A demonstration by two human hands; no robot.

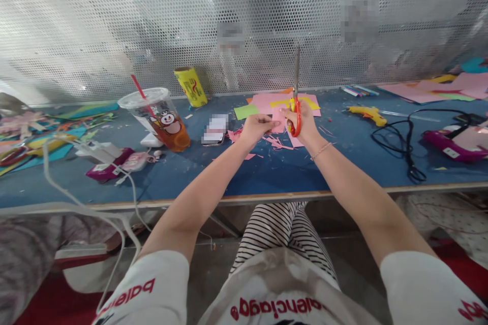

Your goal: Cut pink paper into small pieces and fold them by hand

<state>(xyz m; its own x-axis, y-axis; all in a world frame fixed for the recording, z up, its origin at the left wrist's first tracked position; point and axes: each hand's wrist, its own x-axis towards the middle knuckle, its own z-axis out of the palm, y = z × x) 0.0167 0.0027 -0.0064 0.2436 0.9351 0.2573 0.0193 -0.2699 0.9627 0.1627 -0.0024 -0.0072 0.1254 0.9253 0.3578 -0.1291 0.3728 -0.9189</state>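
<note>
From my end of the feed, I'd put this paper work partway through: a loose heap of thin pink slivers [280, 142] is already cut, while a small pink paper piece [279, 118] sits between the hands, back from the desk's [274, 183] near edge. I see the left hand [259, 128] pinching that piece narrowly between thumb and fingers. The right hand [306, 121] is closed around the scissors [296, 78], its thumb and forefinger at the paper too; the slim steel blades look together, pointing at the far edge. Larger flat pink sheets [263, 101] lie beyond, seemingly in reserve, with a smooth lime-green sheet [246, 111] beside them. Toward the desk's left end I have a clear, tapered plastic cup [173, 134]; toward the right, a yellow glue gun [369, 115] of hard-looking plastic.
</note>
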